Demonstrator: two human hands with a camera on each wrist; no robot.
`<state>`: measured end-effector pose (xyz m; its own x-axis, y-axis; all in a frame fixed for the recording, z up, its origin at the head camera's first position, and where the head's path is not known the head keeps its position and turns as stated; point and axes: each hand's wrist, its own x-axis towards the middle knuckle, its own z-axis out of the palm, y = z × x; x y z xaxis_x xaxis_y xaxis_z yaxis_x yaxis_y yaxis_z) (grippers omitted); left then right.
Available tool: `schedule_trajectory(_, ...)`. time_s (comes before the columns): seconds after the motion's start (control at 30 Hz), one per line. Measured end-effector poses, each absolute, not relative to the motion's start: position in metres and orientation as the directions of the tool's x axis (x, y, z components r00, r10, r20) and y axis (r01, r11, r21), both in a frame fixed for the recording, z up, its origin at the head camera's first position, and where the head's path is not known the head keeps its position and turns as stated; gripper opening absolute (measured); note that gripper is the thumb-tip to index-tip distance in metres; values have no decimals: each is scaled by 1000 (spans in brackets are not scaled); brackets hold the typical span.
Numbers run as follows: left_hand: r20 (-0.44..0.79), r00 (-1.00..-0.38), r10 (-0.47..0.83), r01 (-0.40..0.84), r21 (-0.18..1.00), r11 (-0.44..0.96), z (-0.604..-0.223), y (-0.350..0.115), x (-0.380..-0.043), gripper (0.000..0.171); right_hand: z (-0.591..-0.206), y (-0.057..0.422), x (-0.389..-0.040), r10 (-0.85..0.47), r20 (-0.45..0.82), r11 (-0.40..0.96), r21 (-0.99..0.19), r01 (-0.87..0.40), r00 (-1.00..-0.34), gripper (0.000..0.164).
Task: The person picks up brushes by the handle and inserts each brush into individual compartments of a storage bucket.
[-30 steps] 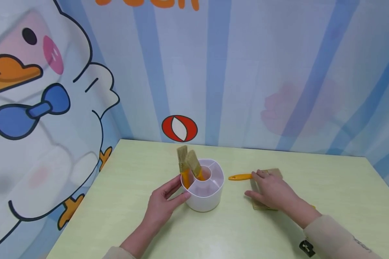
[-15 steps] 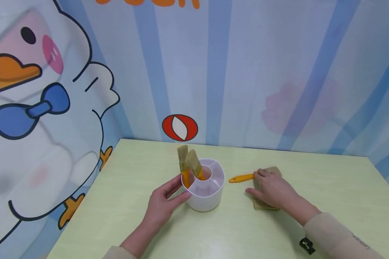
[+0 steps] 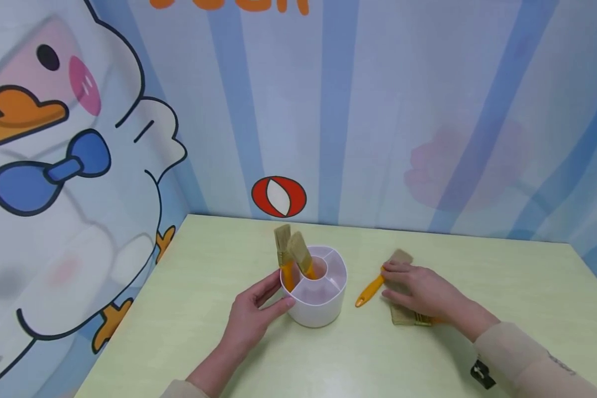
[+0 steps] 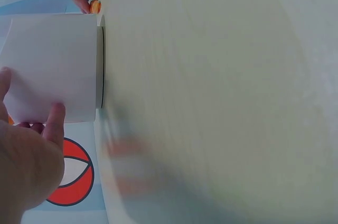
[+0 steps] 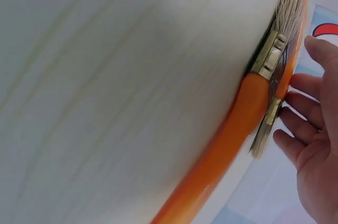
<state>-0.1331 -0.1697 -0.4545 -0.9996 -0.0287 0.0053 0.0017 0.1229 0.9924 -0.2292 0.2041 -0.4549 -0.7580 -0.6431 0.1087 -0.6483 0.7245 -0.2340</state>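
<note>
My left hand [image 3: 251,315] grips the left side of a white divided holder [image 3: 315,312], thumb at the front and fingers behind. Two paintbrushes stand in it, bristles up: one [image 3: 287,271] in the left outer compartment, one [image 3: 300,251] in the round centre. To the right, the fingers of my right hand [image 3: 423,290] touch a paintbrush with an orange handle [image 3: 369,293] lying on the table. Its thumb is apart from that brush in the right wrist view. Another paintbrush [image 3: 403,316] lies nearer, partly under the hand; its orange handle [image 5: 211,155] fills the right wrist view's middle.
The pale table [image 3: 328,365] meets a striped blue backdrop [image 3: 368,138] along its back edge. A cartoon duck [image 3: 79,221] is printed on the left side. A small black tag [image 3: 482,374] hangs at the right sleeve.
The farther loose paintbrush has turned on the table: its handle end swung toward the front, its bristles toward the back left. My right hand shifted slightly with it. The left hand stays on the holder.
</note>
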Motion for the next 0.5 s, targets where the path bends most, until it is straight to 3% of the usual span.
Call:
schedule_trajectory(0.23, 6, -1000, -25, 3, 992, 123, -456, -168, -133, 66, -455, 193, -226, -589, 183, 750, -238, -617, -787, 47)
schedule_trajectory(0.5, 21, -999, -32, 17, 993, 120, -456, -168, -133, 65, -451, 160, -221, -525, 100, 841, -92, -533, -845, 60)
